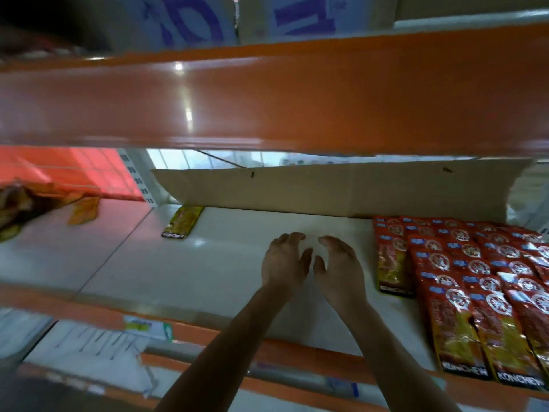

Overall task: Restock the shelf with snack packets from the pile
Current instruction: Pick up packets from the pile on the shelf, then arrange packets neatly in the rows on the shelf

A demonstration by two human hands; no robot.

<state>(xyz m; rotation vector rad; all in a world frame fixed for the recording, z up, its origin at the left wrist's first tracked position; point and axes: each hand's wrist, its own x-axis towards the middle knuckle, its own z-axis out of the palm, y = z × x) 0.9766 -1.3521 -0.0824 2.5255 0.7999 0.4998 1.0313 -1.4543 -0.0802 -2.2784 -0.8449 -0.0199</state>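
Left hand (pixel 283 263) and right hand (pixel 340 267) are side by side over the bare white shelf (pixel 193 269), thumbs nearly meeting, fingers loosely curled. Both hold nothing. The stocked KONCHEW snack packets (pixel 475 295) lie in overlapping rows just right of the right hand; the nearest is close to its outer edge, not touching. A lone packet (pixel 182 222) lies ahead and well left of the left hand, near the foot of the cardboard sheet (pixel 326 188) that stands beyond both sets of fingertips. A blurred heap, probably the pile (pixel 13 209), sits far left of the left hand. Judgement: the packets are light, flat foil pouches, glossy so likely slippery, with contents probably crushable. Held by a corner they would flop. Better to grip across the middle, thumb on top, or to square several between both palms.
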